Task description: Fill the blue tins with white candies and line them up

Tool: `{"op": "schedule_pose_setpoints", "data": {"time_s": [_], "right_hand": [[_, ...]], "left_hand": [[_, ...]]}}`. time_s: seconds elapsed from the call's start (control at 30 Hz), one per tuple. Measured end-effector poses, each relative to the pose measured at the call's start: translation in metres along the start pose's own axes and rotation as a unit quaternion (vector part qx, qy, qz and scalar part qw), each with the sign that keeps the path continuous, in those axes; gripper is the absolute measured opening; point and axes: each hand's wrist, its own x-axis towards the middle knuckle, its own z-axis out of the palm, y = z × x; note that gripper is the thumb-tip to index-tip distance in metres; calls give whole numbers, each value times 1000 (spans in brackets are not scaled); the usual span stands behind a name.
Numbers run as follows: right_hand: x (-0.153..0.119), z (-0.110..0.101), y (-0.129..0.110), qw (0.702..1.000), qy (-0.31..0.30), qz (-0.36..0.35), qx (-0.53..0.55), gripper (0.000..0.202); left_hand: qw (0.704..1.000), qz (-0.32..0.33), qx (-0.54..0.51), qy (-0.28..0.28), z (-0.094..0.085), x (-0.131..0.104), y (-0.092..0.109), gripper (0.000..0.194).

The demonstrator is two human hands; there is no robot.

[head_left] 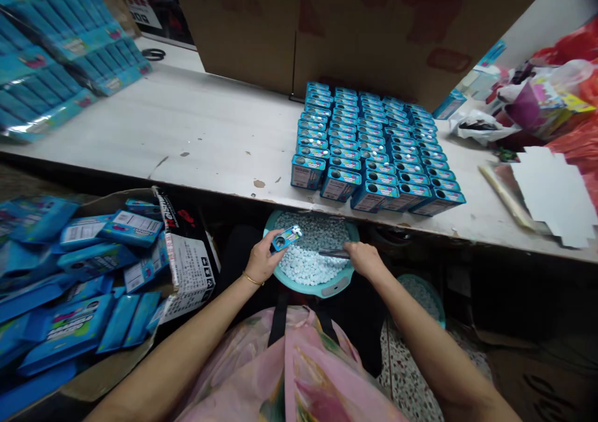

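My left hand [262, 260] is closed around a small blue tin [286, 238], held over the near left of a turquoise basin [332, 290]. A dark round opening shows at one end of the tin, and a few white pieces lie at its other end. The basin sits at my lap, filled with small pale-blue and white candies [306, 265]. Over its right side, my right hand [367, 260] grips a dark, flat scoop-like tool [334, 254] just above the candies. The tool's exact kind is hard to make out.
Rows of blue tins [369, 142] stand on the white table [224, 129], before a large cardboard box [364, 30]. Packed blue display trays [60, 55] are at the far left. An open carton [187, 266] of blue packs stands left of me; a second basin [423, 297] sits lower right.
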Motion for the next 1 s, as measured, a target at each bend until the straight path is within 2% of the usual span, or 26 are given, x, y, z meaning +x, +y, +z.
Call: {"op": "schedule_pose_setpoints", "data": {"time_s": [0.07, 0.23, 0.33, 0.4, 0.5, 0.6, 0.67, 0.73, 0.8, 0.9, 1.0], "right_hand": [[9, 18, -8, 1000, -18, 1, 8, 32], [20, 46, -17, 998, -7, -25, 61, 33], [22, 54, -9, 996, 6, -14, 83, 33], [22, 58, -3, 995, 11, -7, 98, 33], [21, 63, 3, 993, 8, 2, 120, 34], [21, 67, 3, 991, 10, 12, 132, 34], [21, 70, 1, 991, 17, 15, 135, 34], [21, 72, 0, 990, 24, 10, 140, 34], [20, 74, 0, 988, 32, 2, 149, 34], [18, 76, 0, 986, 46, -4, 163, 34], [18, 77, 0, 985, 47, 5, 164, 34]], "left_hand": [[1000, 12, -2, 0, -8, 0, 4, 41], [994, 79, 33, -71, -16, 7, 7, 39], [993, 88, 65, -46, -21, 12, 10, 38], [995, 79, 60, -19, -32, 18, 20, 37], [997, 79, 17, 1, -53, 38, 45, 38], [994, 105, -29, -4, -65, 75, 67, 41], [991, 120, -60, -17, -63, 105, 71, 40], [988, 124, -83, -26, -55, 131, 66, 41], [990, 109, -87, 2, -45, 148, 56, 48], [992, 100, -49, 66, -32, 156, 43, 65], [994, 96, -5, 60, -22, 156, 42, 75]]}}
